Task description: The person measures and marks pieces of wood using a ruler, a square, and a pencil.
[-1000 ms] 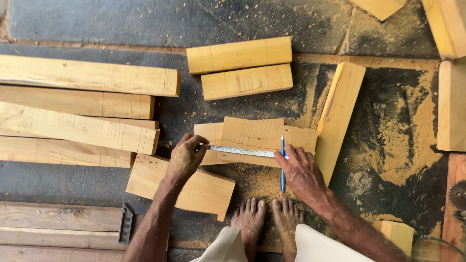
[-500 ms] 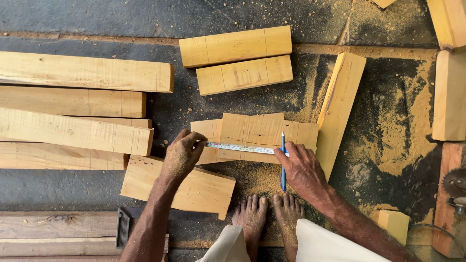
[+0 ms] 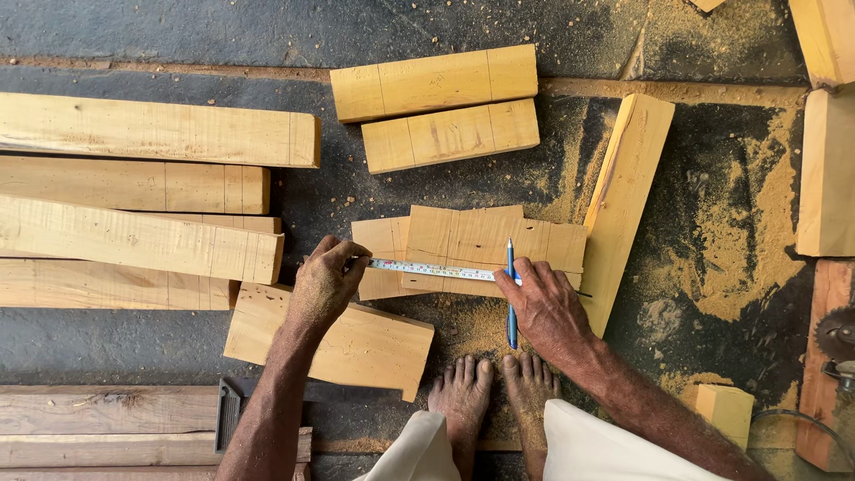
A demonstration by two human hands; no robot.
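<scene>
Head cam: left hand (image 3: 322, 287) had its fingers pinched shut on the tape measure (image 3: 436, 270), stretched flat across the short wood board (image 3: 476, 239) on the sawdusty floor. Right hand (image 3: 545, 303) gripped a blue pen (image 3: 511, 294), tip on the board.

Long planks (image 3: 134, 134) cut off left (saw blade (image 3: 837, 334) too)
</scene>
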